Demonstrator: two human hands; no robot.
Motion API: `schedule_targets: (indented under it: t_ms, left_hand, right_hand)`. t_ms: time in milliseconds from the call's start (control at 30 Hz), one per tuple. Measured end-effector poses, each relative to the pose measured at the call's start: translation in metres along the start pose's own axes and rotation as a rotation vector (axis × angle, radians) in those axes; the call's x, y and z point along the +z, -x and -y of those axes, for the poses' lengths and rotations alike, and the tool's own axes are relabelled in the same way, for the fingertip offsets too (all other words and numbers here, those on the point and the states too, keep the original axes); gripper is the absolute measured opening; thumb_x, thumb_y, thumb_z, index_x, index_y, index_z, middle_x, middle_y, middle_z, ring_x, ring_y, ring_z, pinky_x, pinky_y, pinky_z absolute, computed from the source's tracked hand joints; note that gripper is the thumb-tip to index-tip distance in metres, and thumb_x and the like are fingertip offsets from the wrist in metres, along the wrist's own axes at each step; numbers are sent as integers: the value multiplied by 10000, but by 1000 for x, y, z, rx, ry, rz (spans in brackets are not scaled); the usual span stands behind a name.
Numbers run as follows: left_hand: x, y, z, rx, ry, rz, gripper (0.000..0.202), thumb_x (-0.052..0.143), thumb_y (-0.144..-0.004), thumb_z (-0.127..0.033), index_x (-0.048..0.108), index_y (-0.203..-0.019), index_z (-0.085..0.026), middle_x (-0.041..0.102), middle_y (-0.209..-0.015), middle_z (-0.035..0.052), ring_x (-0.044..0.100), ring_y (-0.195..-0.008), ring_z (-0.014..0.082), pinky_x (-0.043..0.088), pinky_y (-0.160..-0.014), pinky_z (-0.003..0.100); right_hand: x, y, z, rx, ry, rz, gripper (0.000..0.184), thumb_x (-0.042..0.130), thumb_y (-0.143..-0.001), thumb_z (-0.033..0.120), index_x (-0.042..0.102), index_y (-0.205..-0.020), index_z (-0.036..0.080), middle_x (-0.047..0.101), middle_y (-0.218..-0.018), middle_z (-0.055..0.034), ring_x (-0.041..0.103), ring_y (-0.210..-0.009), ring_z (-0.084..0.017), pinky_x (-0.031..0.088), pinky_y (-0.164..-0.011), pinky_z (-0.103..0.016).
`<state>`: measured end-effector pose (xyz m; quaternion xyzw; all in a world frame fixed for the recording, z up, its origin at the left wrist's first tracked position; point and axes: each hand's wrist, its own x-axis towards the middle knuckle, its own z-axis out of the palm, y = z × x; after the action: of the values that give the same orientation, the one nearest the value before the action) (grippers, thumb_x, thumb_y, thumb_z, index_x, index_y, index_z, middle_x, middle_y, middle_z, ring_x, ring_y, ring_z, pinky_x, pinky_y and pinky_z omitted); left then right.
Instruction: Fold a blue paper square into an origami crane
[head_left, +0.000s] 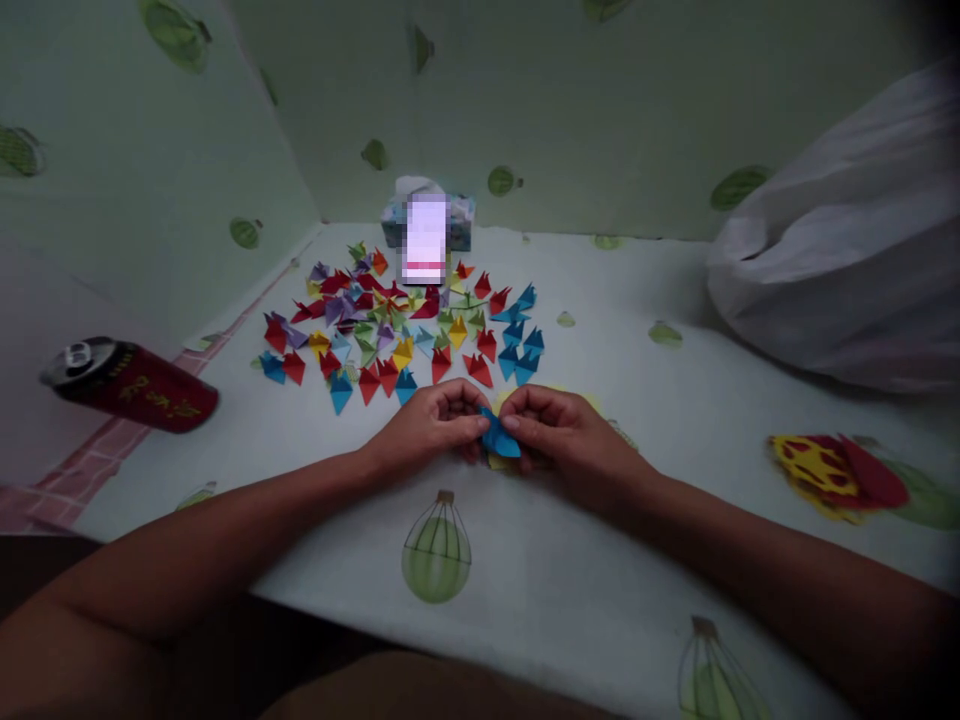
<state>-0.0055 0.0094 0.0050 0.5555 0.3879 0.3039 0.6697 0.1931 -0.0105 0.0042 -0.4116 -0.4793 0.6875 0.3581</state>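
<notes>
Near middle of the bench (360, 620): small blue folded paper (501, 438) held between both hands, just above the surface. Left hand (442, 418) has fingers pinched on its left edge; right hand (551, 425) grips its upper right with thumb and fingers. Beyond them, a loose spread of folded paper pieces (403, 350), red, blue, yellow, green, purple. Far side: bright phone (425, 235) upright before a tissue box (463, 222). Left: dark red can (142, 388). Far right: white bag (840, 250). Near right: red-and-yellow item (817, 475), blurred.
</notes>
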Motion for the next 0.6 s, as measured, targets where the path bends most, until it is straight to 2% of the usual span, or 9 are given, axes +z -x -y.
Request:
schedule_targets:
  t_ms: [233, 600]
  left_hand:
    - [-2, 0, 0, -7, 47, 46, 220, 729, -790, -257, 566, -892, -152, 674, -695, 4, 659, -571, 120, 540, -564, 237]
    - [0, 0, -1, -42, 14, 65, 226, 742, -779, -256, 569, -866, -140, 654, -677, -8, 635, -567, 105, 509, -562, 219]
  right_hand:
    - [0, 0, -1, 45, -165, 83, 256, 745, -825, 368, 607, -759, 163, 617, -569, 35, 525, -446, -71, 385, -472, -199]
    - [0, -1, -3, 91, -127, 118, 311, 818, -733, 378, 600, -757, 158, 654, -559, 17, 534, -396, -71, 395, -416, -185]
